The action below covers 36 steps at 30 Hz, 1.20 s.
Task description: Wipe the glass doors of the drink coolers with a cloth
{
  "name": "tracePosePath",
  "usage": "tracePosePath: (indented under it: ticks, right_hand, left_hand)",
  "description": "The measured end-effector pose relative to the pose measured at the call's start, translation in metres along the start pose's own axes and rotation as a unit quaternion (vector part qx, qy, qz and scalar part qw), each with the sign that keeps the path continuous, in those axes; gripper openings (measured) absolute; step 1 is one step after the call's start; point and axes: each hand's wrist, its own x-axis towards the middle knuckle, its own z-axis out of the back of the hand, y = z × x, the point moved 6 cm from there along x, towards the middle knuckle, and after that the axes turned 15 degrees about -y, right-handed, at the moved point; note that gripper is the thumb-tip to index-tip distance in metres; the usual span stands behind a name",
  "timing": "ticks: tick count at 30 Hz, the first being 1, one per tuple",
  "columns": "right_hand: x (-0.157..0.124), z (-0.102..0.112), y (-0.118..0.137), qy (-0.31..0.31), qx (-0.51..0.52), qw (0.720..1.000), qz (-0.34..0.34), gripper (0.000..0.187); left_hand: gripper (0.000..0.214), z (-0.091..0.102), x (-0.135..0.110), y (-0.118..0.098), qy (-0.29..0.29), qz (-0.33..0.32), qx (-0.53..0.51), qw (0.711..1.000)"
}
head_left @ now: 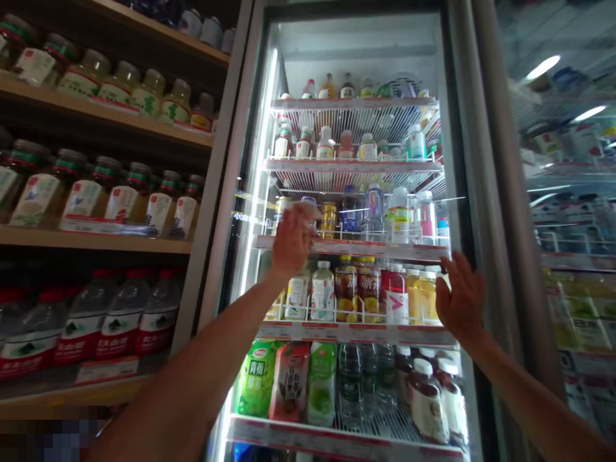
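My left hand (291,240) is raised in front of a tall drinks fridge (366,331), level with its middle shelf. Its fingers point up and look stretched out, somewhat blurred, with nothing visible in them. Gold cans (328,221) stand on the shelf just right of it. My right hand (461,296) is lifted by the fridge's right frame, fingers apart and holding nothing. Yellow juice bottles (426,296) are nearest to it. Between the hands stand iced tea bottles (369,292) and a red-drink bottle (395,295). Whether either hand touches glass I cannot tell.
Wooden shelves (96,236) on the left carry rows of jar-like bottles and red-capped water bottles (118,314). Large green cartons (256,378) and white-capped bottles (430,401) stand low in the fridge. Another glass-fronted cooler (572,256) is on the right, with ceiling lights reflected in it.
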Motion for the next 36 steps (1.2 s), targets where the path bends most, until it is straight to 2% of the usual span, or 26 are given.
tracePosePath:
  ticks: [1, 2, 3, 5, 7, 8, 9, 10, 13, 14, 15, 17, 19, 20, 21, 22, 24, 26, 28, 30, 32, 33, 34, 36]
  right_hand:
    - [-0.001, 0.003, -0.003, 0.006, -0.003, 1.000, 0.000, 0.044]
    - [-0.003, 0.007, -0.003, 0.013, -0.001, 1.000, 0.004, 0.044]
    - [-0.005, 0.010, -0.002, 0.022, 0.004, 1.000, 0.012, 0.044]
    - [-0.010, 0.015, 0.005, 0.043, 0.019, 0.998, 0.029, 0.046]
    - [-0.013, 0.022, 0.010, 0.051, 0.032, 0.997, 0.040, 0.047]
    - [-0.013, 0.026, 0.010, 0.054, 0.035, 0.997, 0.044, 0.048]
    - [-0.011, 0.031, 0.008, 0.051, 0.034, 0.997, 0.044, 0.048]
    - [-0.009, 0.037, 0.003, 0.048, 0.029, 0.998, 0.041, 0.049]
    - [0.002, 0.055, -0.016, 0.030, 0.006, 0.999, 0.023, 0.049]
    - [0.005, 0.061, -0.022, 0.023, 0.000, 1.000, 0.020, 0.048]
    - [0.008, 0.066, -0.028, 0.020, -0.004, 1.000, 0.019, 0.048]
    - [0.012, 0.073, -0.035, 0.020, -0.005, 1.000, 0.019, 0.048]
    - [0.014, 0.079, -0.041, 0.017, -0.004, 1.000, 0.017, 0.048]
    - [0.015, 0.082, -0.044, 0.013, -0.004, 1.000, 0.015, 0.048]
    - [0.015, 0.086, -0.047, 0.006, -0.004, 1.000, 0.013, 0.048]
    - [0.015, 0.089, -0.050, 0.000, -0.006, 1.000, 0.008, 0.048]
    - [0.014, 0.094, -0.057, -0.002, -0.014, 1.000, -0.004, 0.049]
    - [0.011, 0.097, -0.062, 0.003, -0.027, 1.000, -0.014, 0.049]
    - [0.006, 0.097, -0.064, 0.010, -0.035, 0.999, -0.013, 0.048]
    - [0.000, 0.096, -0.061, 0.022, -0.035, 0.999, -0.004, 0.048]
    - [-0.004, 0.093, -0.057, 0.036, -0.032, 0.999, 0.004, 0.047]
    - [-0.005, 0.092, -0.055, 0.039, -0.030, 0.999, 0.004, 0.047]
    - [-0.005, 0.091, -0.052, 0.038, -0.029, 0.999, 0.002, 0.047]
    - [-0.004, 0.088, -0.047, 0.037, -0.025, 0.999, -0.004, 0.047]
  left_hand:
    - [0.049, 0.001, 0.010, 0.010, -0.033, 0.045, 0.019, 0.998]
    - [0.050, -0.001, 0.015, 0.012, -0.045, 0.061, 0.024, 0.997]
    - [0.051, -0.007, 0.016, 0.004, -0.040, 0.050, 0.015, 0.998]
    - [0.050, -0.026, 0.007, -0.035, 0.019, -0.048, -0.042, 0.998]
    - [0.048, -0.046, -0.011, -0.083, 0.109, -0.190, -0.120, 0.968]
    - [0.048, -0.055, -0.016, -0.100, 0.141, -0.234, -0.143, 0.951]
    - [0.048, -0.063, -0.014, -0.109, 0.152, -0.245, -0.151, 0.946]
    - [0.048, -0.070, -0.005, -0.113, 0.143, -0.222, -0.142, 0.954]
    - [0.050, -0.088, 0.027, -0.111, 0.064, -0.073, -0.084, 0.992]
    - [0.051, -0.093, 0.029, -0.119, 0.056, -0.058, -0.080, 0.994]
    - [0.050, -0.098, 0.025, -0.133, 0.064, -0.073, -0.088, 0.991]
    - [0.047, -0.106, 0.001, -0.176, 0.116, -0.171, -0.130, 0.970]
    - [0.045, -0.108, -0.031, -0.218, 0.169, -0.286, -0.177, 0.927]
    - [0.044, -0.110, -0.042, -0.232, 0.187, -0.321, -0.190, 0.909]
    - [0.044, -0.112, -0.048, -0.242, 0.196, -0.332, -0.193, 0.902]
    - [0.044, -0.114, -0.047, -0.246, 0.194, -0.316, -0.187, 0.910]
    - [0.044, -0.118, -0.042, -0.245, 0.173, -0.241, -0.158, 0.942]
    - [0.046, -0.113, -0.051, -0.248, 0.163, -0.209, -0.146, 0.953]
    - [0.046, -0.097, -0.084, -0.263, 0.188, -0.286, -0.176, 0.923]
    - [0.045, -0.076, -0.124, -0.277, 0.225, -0.399, -0.223, 0.861]
    - [0.045, -0.063, -0.141, -0.277, 0.248, -0.456, -0.247, 0.818]
    - [0.046, -0.064, -0.137, -0.272, 0.251, -0.451, -0.243, 0.821]
    - [0.046, -0.068, -0.125, -0.263, 0.247, -0.425, -0.229, 0.840]
    - [0.047, -0.081, -0.092, -0.238, 0.219, -0.304, -0.166, 0.912]
